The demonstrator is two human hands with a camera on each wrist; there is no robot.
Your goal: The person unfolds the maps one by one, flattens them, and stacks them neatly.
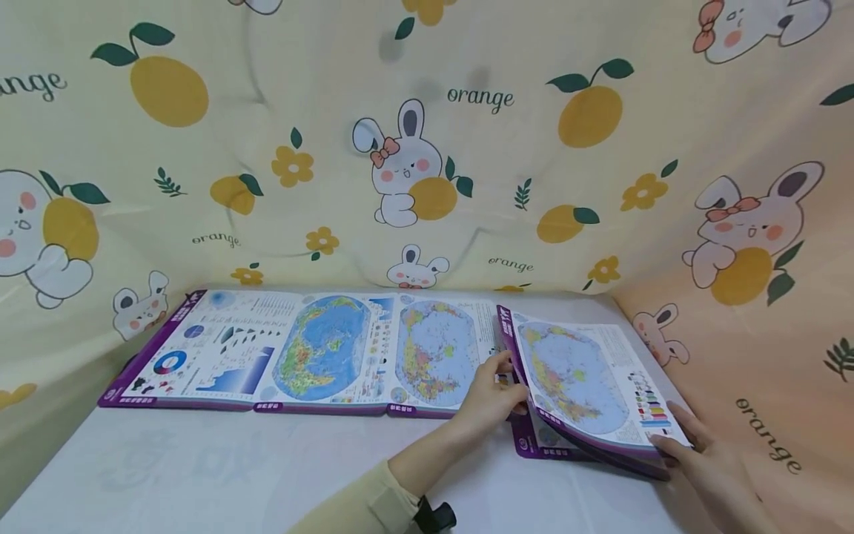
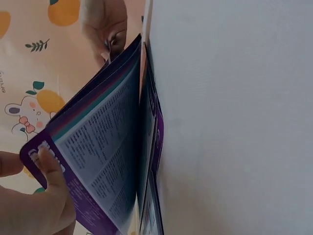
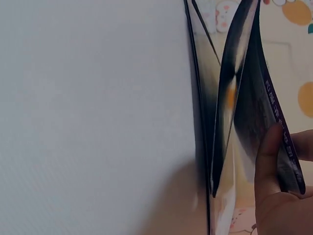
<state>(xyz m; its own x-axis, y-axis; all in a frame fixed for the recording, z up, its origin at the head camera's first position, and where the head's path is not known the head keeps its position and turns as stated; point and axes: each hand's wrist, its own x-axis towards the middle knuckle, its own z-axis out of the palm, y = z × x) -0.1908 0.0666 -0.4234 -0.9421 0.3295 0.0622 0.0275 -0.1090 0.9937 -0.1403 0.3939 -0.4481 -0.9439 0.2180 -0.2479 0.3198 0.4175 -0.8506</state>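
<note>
A laminated world map sheet (image 1: 577, 374) with a purple border lies at the top of a small stack, raised and tilted at the right of the table. My left hand (image 1: 483, 397) pinches the stack's left edge; in the left wrist view its thumb (image 2: 51, 169) presses on a purple corner above printed text. At the opposite edge, my right hand (image 1: 717, 467) grips the same sheets, thumb on top. The right wrist view has the bent sheets (image 3: 269, 112) fanned apart, with the right hand's thumb (image 3: 269, 152) against one. Another purple-edged sheet (image 1: 527, 441) lies underneath.
Left of the stack, a chart sheet (image 1: 220, 341), a relief world map (image 1: 323, 348) and a political world map (image 1: 437, 352) lie in a row on the white table (image 1: 267, 475). Patterned cloth (image 1: 507, 148) hangs behind and along the sides.
</note>
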